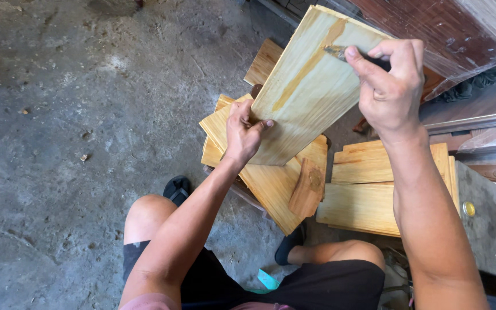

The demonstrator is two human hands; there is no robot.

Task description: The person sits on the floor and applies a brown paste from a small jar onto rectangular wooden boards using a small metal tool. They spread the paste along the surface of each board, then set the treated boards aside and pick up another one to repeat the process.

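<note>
Board, pale wood plank with a brown streak, is held tilted over a stack of planks. My left hand clamps its lower edge, thumb on top, fingers curled under. My right hand is closed tight round a small dark tool, tip touching the board's upper face near the far corner. To do this well, I'd say keep the left pinch firm so the plank doesn't pivot, and press the tip lightly along the grain. Below the left grip, a small brown block lies on the stack. Right of it, more planks. Beyond that, a grey slab; concrete floor off to the left.
</note>
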